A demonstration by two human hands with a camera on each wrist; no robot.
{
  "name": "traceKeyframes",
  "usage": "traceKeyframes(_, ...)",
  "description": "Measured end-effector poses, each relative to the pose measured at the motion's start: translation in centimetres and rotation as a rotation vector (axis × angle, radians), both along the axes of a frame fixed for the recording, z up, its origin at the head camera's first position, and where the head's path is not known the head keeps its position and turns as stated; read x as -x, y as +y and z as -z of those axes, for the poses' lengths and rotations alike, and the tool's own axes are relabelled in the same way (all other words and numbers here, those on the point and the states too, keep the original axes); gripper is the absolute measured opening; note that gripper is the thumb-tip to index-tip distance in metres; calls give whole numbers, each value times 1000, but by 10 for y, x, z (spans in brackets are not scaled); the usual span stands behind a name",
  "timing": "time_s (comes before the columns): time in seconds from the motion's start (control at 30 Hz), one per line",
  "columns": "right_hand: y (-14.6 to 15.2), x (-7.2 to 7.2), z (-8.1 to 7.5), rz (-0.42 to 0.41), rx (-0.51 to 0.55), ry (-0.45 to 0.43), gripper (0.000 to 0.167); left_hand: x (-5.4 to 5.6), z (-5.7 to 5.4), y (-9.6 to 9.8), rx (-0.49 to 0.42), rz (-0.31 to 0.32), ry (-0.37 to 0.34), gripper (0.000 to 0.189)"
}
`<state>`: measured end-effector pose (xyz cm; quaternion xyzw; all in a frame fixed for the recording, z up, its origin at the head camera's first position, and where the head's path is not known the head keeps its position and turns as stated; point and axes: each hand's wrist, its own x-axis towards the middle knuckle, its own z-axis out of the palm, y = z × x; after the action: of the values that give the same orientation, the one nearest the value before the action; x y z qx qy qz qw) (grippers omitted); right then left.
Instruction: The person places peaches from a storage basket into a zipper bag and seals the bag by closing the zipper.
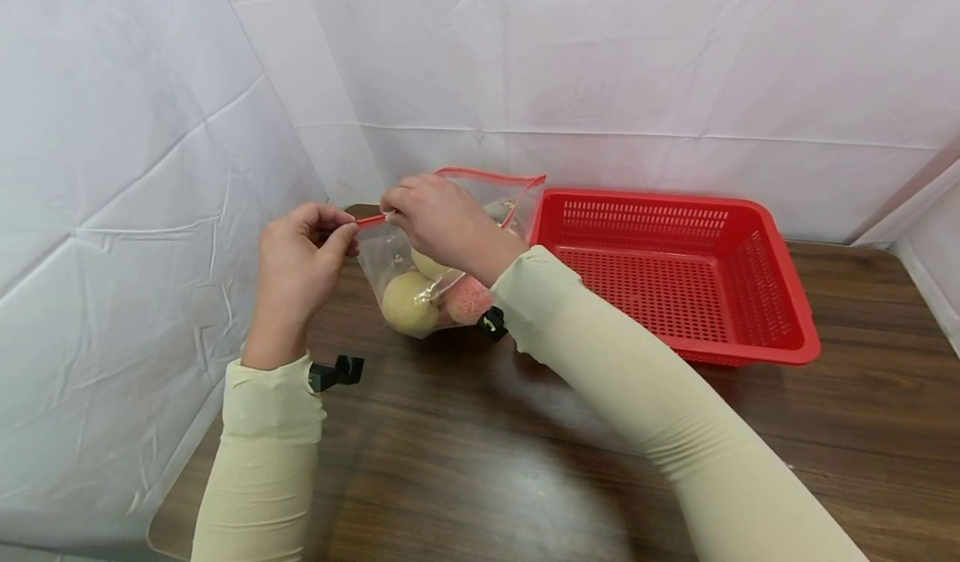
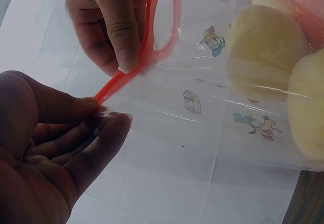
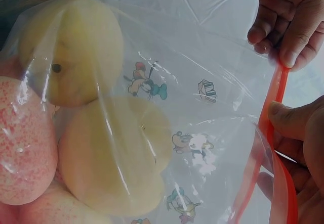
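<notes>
A clear zip bag (image 1: 377, 272) with a red zip strip and small cartoon prints holds several round fruits. Pale yellow fruits (image 3: 114, 153) and pink speckled ones (image 3: 25, 140) show through the plastic. My left hand (image 1: 300, 253) pinches the left corner of the red strip (image 2: 109, 88) between thumb and fingers. Close beside it, my right hand (image 1: 442, 218) pinches the same strip, thumb on one side. From there toward the right, the bag's mouth gapes, its two red edges apart. In the head view the right hand hides part of the bag.
A red plastic basket (image 1: 780, 295) with perforated sides stands right of the bag on the brown wooden table (image 1: 450, 462). White cloth (image 1: 600, 62) hangs behind and along the left side. Black camera mounts (image 1: 337, 373) stick out at both wrists.
</notes>
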<state>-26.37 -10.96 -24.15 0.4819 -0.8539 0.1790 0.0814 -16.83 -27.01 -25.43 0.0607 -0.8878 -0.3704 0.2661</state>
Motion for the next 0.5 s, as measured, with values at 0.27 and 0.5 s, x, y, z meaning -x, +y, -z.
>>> traceKeyframes(0.27, 3, 1, 1, 9, -6, -16, 21, -1, -1, 0, 10, 0, -1, 10)
traceKeyframes(0.5, 6, 2, 1, 18, -32, -29, 22, -1, -1, 0, 4, -3, -10, 10)
